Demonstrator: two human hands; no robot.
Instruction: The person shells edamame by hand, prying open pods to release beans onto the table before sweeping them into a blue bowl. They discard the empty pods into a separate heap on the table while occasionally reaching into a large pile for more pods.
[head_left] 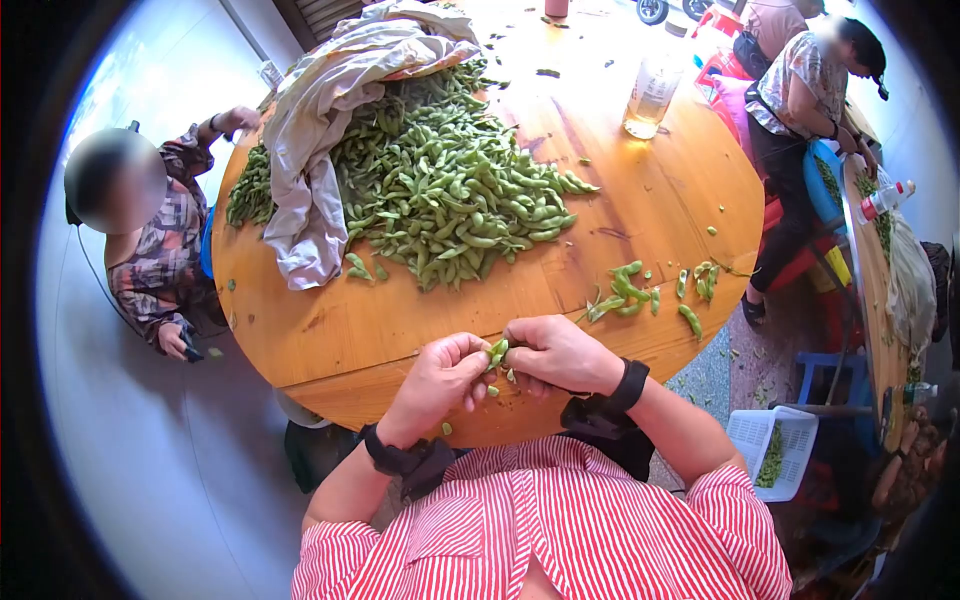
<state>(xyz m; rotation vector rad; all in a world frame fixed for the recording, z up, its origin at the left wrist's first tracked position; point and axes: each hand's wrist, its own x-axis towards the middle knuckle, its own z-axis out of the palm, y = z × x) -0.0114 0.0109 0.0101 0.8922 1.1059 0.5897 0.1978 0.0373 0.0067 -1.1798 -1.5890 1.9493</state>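
Observation:
At the near edge of the round wooden table (380,345), my left hand (447,368) pinches a green soybean pod (497,352) between thumb and fingers. From the other side my right hand (560,352) has its closed fingers on the same pod, which appears split. Small pale bits lie just below the fingers. Beyond my hands spreads a large heap of green soybean pods (450,190), partly covered on its left by a crumpled whitish cloth (310,150). To the right of my hands sits a small cluster of pods (628,285), with a single pod (690,321) nearby.
A bottle of yellowish liquid (652,95) stands at the table's far right. One person (160,230) is at the left side; others (810,90) work at another table (865,300) on the right. A white basket (775,450) holding green beans is low at the right.

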